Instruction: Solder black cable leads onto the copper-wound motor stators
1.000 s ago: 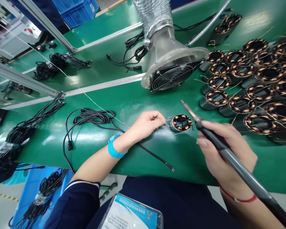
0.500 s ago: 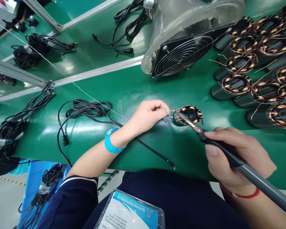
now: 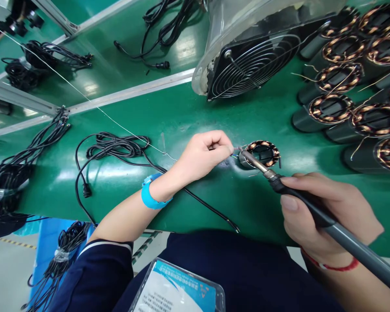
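My left hand (image 3: 208, 156) is closed in a pinch on thin wires (image 3: 236, 150) at the left rim of a small motor stator (image 3: 272, 151). That stator has a ring of copper windings and stands on the green bench. My right hand (image 3: 331, 212) grips a soldering iron (image 3: 354, 242) by its dark handle. The iron's tip reaches the wires at the stator's left edge, close to my left fingertips; whether it touches them I cannot tell. A faint pale haze shows beside the stator. A black cable (image 3: 208, 203) passes under my left forearm.
Several copper-wound stators (image 3: 331, 108) stand at the right. A fan with a wire guard (image 3: 253, 69) in a clear hood sits behind the work. A coiled black cable (image 3: 113, 147) and cable bundles (image 3: 13, 177) lie left. A thin pale strand (image 3: 110, 117) crosses the bench diagonally.
The view has shifted slightly. Pale haze now shows by the stator. Both hands keep their grips, with the iron's tip still at the wires.
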Motion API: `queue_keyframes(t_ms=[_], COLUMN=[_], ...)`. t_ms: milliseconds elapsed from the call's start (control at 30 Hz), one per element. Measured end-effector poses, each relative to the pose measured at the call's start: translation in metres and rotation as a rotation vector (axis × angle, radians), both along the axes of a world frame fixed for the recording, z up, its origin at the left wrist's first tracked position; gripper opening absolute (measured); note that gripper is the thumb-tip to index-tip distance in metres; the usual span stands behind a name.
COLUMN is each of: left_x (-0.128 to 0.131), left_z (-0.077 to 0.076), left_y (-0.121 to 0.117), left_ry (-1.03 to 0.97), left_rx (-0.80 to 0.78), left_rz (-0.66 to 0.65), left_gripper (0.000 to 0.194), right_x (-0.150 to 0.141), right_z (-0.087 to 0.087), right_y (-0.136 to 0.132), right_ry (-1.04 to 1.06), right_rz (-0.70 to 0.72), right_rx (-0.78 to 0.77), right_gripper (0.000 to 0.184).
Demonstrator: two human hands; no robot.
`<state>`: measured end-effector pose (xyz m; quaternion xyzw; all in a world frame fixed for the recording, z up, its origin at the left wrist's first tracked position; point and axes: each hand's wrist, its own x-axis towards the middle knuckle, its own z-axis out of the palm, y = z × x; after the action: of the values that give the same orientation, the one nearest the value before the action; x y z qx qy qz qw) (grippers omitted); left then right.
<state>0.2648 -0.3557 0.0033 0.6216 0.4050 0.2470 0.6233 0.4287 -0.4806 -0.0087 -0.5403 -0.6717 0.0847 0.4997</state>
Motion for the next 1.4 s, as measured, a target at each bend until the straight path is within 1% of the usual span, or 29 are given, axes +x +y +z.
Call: queue_keyframes(t_ms=[67, 200, 267, 367, 400, 533, 600, 667, 833, 1000, 1067, 1167, 1233, 1333, 1400], left_x=[0.000, 0.001, 0.001, 0.001, 0.001, 0.002, 0.003, 0.003, 0.003, 0.003, 0.003, 0.003, 0.003, 0.003, 0.003], left_z=[0.000, 0.000, 0.000, 0.000, 0.000, 0.001, 0.002, 0.003, 0.003, 0.004, 0.003, 0.003, 0.003, 0.004, 0.005], left_y=[0.000, 0.001, 0.001, 0.001, 0.001, 0.000, 0.000, -0.001, 0.000, 0.000, 0.000, 0.000, -0.001, -0.001, -0.001], left_ry=[0.002, 0.011, 0.012, 0.014, 0.017, 0.029, 0.033, 0.037, 0.048, 0.049, 0.049, 0.043, 0.043, 0.053, 0.060], left_rx=[-0.002, -0.002, 0.004, 0.011, 0.011, 0.003, 0.002, 0.001, -0.005, -0.012, -0.014, -0.020, -0.029, -0.045, -0.056], left_rz=[-0.001, 0.002, 0.005, 0.007, 0.008, 0.011, 0.014, 0.018, 0.023, 0.024, 0.020, 0.018, 0.017, 0.020, 0.025], left_gripper=[0.014, 0.014, 0.014, 0.015, 0.015, 0.015, 0.016, 0.016, 0.016, 0.016, 0.015, 0.015, 0.014, 0.014, 0.015], right_x=[0.000, 0.000, 0.002, 0.003, 0.003, 0.002, 0.002, 0.002, 0.002, 0.002, 0.002, 0.003, 0.003, 0.003, 0.002], right_z=[-0.002, -0.005, -0.004, 0.000, -0.001, -0.011, -0.015, -0.016, -0.009, -0.008, -0.007, -0.006, -0.005, -0.007, -0.007], right_y=[-0.001, -0.002, -0.001, 0.000, 0.000, -0.002, -0.003, -0.002, 0.001, 0.001, 0.001, 0.000, 0.000, 0.000, 0.000], right_ry=[0.002, 0.013, -0.012, -0.040, -0.034, 0.030, 0.038, 0.030, 0.020, 0.008, 0.006, 0.016, 0.029, 0.030, 0.029], right_rz=[-0.003, -0.083, -0.036, 0.087, 0.083, -0.069, -0.099, -0.086, -0.024, -0.024, -0.019, 0.009, 0.032, 0.037, 0.032], right_rx=[0.019, 0.106, 0.078, 0.019, 0.021, 0.125, 0.165, 0.148, 0.075, 0.072, 0.072, 0.061, 0.081, 0.124, 0.112], right_gripper=[0.012, 0.013, 0.014, 0.018, 0.019, 0.025, 0.030, 0.034, 0.040, 0.048, 0.046, 0.034, 0.029, 0.027, 0.027])
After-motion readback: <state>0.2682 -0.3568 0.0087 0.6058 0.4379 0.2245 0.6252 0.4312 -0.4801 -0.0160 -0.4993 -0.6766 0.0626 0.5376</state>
